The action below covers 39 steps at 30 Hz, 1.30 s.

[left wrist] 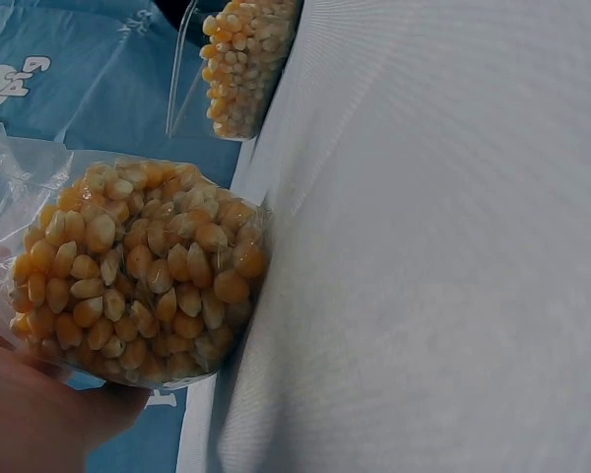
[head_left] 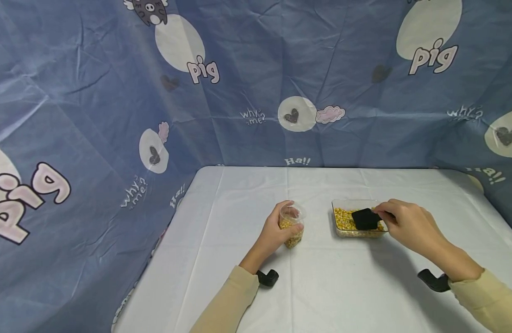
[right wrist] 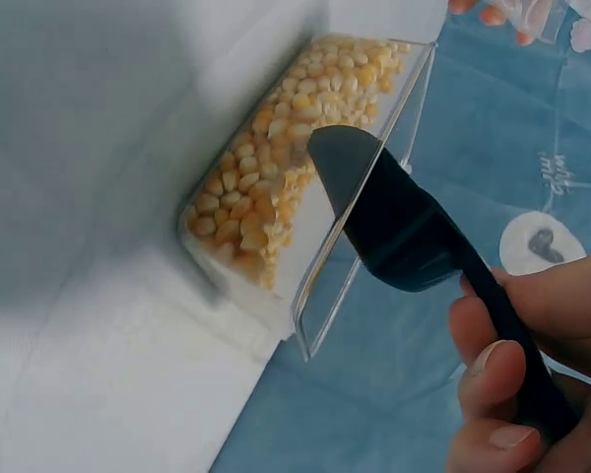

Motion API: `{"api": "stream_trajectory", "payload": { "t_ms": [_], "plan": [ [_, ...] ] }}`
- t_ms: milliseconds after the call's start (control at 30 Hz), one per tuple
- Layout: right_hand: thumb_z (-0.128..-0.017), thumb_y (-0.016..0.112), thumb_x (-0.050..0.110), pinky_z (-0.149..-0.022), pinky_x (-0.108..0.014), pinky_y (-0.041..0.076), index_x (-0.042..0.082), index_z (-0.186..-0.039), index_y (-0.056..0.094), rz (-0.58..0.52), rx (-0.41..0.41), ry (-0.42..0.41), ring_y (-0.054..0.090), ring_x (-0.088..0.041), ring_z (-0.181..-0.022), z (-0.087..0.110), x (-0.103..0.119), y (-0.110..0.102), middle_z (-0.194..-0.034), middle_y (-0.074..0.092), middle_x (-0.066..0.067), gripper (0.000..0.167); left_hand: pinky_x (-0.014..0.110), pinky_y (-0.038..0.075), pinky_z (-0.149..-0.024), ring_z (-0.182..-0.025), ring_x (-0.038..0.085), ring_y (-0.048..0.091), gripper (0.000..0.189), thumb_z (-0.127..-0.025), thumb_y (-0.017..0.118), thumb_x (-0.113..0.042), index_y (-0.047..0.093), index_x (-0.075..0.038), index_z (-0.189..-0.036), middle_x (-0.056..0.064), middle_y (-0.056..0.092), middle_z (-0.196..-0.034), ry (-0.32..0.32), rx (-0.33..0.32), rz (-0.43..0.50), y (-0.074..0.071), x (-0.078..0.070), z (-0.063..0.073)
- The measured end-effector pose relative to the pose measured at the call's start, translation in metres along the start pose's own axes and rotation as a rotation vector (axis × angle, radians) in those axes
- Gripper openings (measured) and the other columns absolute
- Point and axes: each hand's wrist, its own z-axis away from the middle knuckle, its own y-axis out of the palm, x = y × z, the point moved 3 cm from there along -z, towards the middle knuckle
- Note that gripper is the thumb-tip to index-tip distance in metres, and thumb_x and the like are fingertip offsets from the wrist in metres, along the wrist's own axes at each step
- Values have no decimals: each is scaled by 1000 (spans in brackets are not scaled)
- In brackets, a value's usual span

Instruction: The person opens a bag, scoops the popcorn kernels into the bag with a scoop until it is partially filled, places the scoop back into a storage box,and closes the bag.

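My left hand grips a clear plastic cup with corn kernels in its lower part. In the left wrist view, the kernels show through the cup's wrinkled, shiny wall, low over the white cloth. My right hand holds a black scoop by its handle, fingers and thumb wrapped around it. The scoop's head reaches past the rim into a clear rectangular box, close over the corn inside. That box stands to the right of the cup, with yellow kernels spread across it.
A white cloth covers the table. Blue printed fabric hangs behind it and along the left side. Black curved pieces are worn at the left wrist and the right wrist.
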Motion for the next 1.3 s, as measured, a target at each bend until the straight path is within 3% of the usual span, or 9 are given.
{"api": "stream_trajectory", "payload": {
  "t_ms": [167,400,567,733,967,1300],
  "plan": [
    [-88,70,1,-47,-27,30,16,-93,77,13,30,18,39,-3,-53,0,-5,-1,-83,68,7,17,44,43,-104,-120,31,55,63,-93,72,-12,41,-9,-148,19,57,-128,0,-6,-7,0,1,0],
    [-90,67,1,-48,-27,30,14,-94,77,-2,51,37,38,-4,-51,-1,-8,2,-86,70,2,17,44,41,-105,-122,26,54,68,-92,74,-15,38,-14,-150,12,58,-130,-8,-13,-29,0,31,-7],
    [-90,68,0,-50,-28,33,11,-96,77,-41,59,59,42,-4,-53,-2,-7,7,-92,73,-3,16,42,41,-104,-119,21,56,67,-92,75,-18,40,-17,-149,6,60,-128,11,-30,-32,-1,36,-8],
    [-92,69,2,-49,-27,33,9,-99,78,-83,76,93,43,-6,-52,-2,-5,12,-96,74,-8,13,47,40,-106,-121,28,55,67,-92,74,-14,40,-13,-149,15,58,-130,0,-24,-20,0,31,-7],
    [-94,67,4,-48,-28,33,8,-100,77,-132,99,143,42,-7,-50,-3,-6,16,-92,74,-6,12,51,41,-105,-122,36,54,64,-93,71,-11,39,-6,-149,22,57,-129,10,6,-18,-1,2,-2],
    [-99,62,8,-46,-29,29,7,-105,76,-202,156,199,33,-9,-44,-6,-4,22,-67,57,5,15,49,41,-106,-122,35,54,65,-94,71,-12,38,-5,-149,22,56,-130,18,24,-24,-2,2,-2]
  ]
}}
